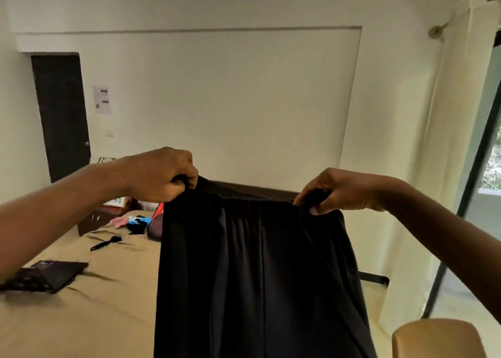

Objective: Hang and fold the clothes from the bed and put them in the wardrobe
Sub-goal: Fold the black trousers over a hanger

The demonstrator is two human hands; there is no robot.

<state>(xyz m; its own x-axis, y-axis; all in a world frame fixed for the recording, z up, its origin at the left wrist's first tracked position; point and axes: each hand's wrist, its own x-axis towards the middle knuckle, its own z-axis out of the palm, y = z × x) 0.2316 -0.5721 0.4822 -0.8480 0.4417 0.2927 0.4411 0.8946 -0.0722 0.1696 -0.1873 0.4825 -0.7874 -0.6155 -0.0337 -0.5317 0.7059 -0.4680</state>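
A pair of black trousers (257, 276) with an elastic waistband hangs in the air in front of me, above the bed (95, 317). My left hand (162, 174) grips the left end of the waistband. The right end is pinched by my right hand (341, 191). The waistband is stretched level between both hands and the legs drop straight down out of the frame. The cloth hides the middle of the bed. No wardrobe is in view.
On the tan sheet lie a black laptop (46, 277), a black comb-like item (105, 243) and a heap of pink, blue and red things (138, 222). A dark door (61, 113) stands far left, a cream curtain (433, 168) and glass door right, a tan cushion (433, 338) bottom right.
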